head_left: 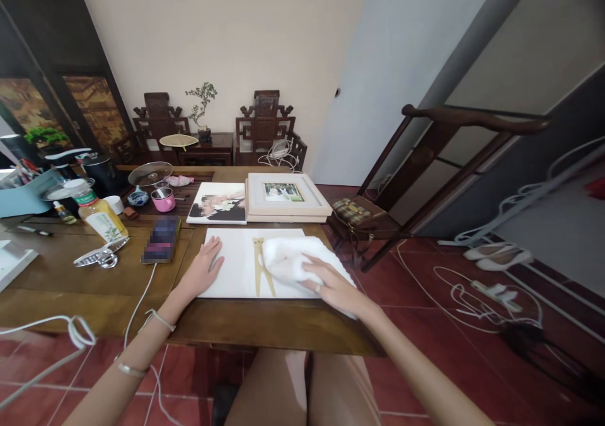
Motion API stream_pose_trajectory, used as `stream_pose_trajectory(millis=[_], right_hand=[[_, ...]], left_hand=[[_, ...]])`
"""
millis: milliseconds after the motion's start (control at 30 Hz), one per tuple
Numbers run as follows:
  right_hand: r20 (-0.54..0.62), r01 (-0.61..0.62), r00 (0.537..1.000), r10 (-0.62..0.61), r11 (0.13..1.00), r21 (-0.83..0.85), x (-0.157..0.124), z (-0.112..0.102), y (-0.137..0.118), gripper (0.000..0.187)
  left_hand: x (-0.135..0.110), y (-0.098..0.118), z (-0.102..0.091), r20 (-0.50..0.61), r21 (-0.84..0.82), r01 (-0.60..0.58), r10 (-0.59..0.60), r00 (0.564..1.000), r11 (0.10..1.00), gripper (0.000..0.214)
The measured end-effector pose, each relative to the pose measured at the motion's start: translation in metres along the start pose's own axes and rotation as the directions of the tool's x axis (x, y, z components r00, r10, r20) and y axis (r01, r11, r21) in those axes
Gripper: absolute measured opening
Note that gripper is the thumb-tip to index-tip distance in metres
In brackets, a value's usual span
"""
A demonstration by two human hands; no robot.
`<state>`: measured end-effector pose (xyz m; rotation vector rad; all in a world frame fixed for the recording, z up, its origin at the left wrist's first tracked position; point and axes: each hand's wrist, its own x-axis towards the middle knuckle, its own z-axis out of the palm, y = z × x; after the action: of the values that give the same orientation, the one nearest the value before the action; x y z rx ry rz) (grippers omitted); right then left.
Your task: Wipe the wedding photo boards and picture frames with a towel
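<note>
Currently, the left hand [204, 268] lies open with fingers spread on the left side of a white board [234, 271], while the right hand [331, 284] grips a bunched white cloth [288, 254] over the board's right side. The board lies flat on the wooden worktop [283, 322] near a picture frame [312, 193], with a tan cat-headed figure [258, 265] between the hands.

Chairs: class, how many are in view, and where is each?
3. Left chair: by the back wall, left of the bonsai. Middle chair: by that wall, right of the bonsai. Right chair: beside the table. Others may be hidden.
</note>
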<state>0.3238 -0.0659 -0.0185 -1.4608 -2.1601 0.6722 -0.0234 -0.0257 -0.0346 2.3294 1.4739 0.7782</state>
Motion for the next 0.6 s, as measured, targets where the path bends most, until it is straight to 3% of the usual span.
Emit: stream_pose_trajectory(millis=[167, 267, 400, 600], right_hand=[[-0.047, -0.044, 0.998, 0.047, 0.997, 0.068, 0.069, -0.009, -0.004, 0.041], [-0.071, -0.050, 0.996, 0.056, 0.996, 0.073, 0.085, -0.009, -0.007, 0.041], [-0.065, -0.091, 0.993, 0.096, 0.993, 0.069, 0.060, -0.003, -0.009, 0.043], [0.082, -0.050, 0.996, 0.045, 0.997, 0.058, -0.025, -0.006, -0.005, 0.055]], left_hand=[[0.000, -0.001, -0.003, 0.006, -0.004, 0.000, 0.000, 1.000, 1.000, 0.050], [0.001, -0.002, -0.003, -0.002, -0.016, 0.005, -0.005, 1.000, 1.000, 0.050], [0.001, -0.001, -0.003, -0.011, -0.035, 0.016, -0.017, 1.000, 0.999, 0.051], [0.001, 0.001, -0.002, -0.012, -0.012, 0.018, -0.019, 1.000, 1.000, 0.052]])
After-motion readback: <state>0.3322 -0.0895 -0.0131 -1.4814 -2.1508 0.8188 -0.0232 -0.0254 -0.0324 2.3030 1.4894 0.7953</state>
